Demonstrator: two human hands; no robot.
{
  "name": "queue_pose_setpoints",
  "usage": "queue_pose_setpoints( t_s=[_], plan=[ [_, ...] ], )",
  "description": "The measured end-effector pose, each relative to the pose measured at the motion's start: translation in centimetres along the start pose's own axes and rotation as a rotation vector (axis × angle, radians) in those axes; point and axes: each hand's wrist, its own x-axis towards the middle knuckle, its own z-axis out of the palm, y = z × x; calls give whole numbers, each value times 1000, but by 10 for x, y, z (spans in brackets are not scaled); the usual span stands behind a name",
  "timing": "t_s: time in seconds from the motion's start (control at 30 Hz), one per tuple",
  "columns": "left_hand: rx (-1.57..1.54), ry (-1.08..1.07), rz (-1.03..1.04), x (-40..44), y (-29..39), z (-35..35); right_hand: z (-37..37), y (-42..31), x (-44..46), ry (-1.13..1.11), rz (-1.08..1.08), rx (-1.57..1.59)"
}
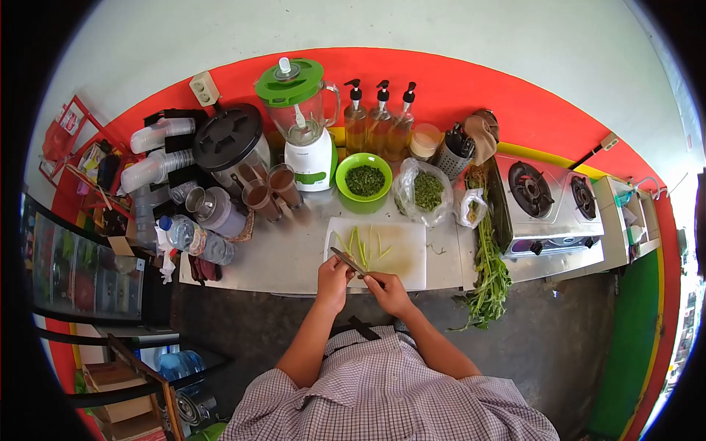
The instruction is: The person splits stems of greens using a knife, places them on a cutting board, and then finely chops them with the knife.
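At the front edge of the white cutting board [408, 272], both hands meet around a small knife [343, 256]. My right hand [388, 292] is closed on the handle end, and the blade points up and to the left. My left hand [334, 284] is closed just beside the blade; what its fingers hold is hidden. Several thin green stems [359, 246] lie on the board beyond the knife. Behind the board stands a green bowl [384, 192] of chopped leaves, with a clear plastic bag [402, 192] of more chopped greens beside it.
A blender [307, 158], several pump bottles [380, 121] and a utensil holder [452, 163] line the back wall. Leafy stalks [487, 283] hang over the counter edge beside the gas stove [555, 239]. Brown drinks [259, 200] and a water bottle [187, 235] stand left.
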Motion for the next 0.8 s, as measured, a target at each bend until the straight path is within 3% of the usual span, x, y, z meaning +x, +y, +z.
queue_pose_setpoints(
  t_s=[0.5, 0.8],
  plan=[
    [108, -50, -24, -8, 3, 14, -8, -8, -4, 83, -93, -16],
    [-19, -191, -83, -10, 5, 8, -11, -15, -6, 96, -145, -39]
  ],
)
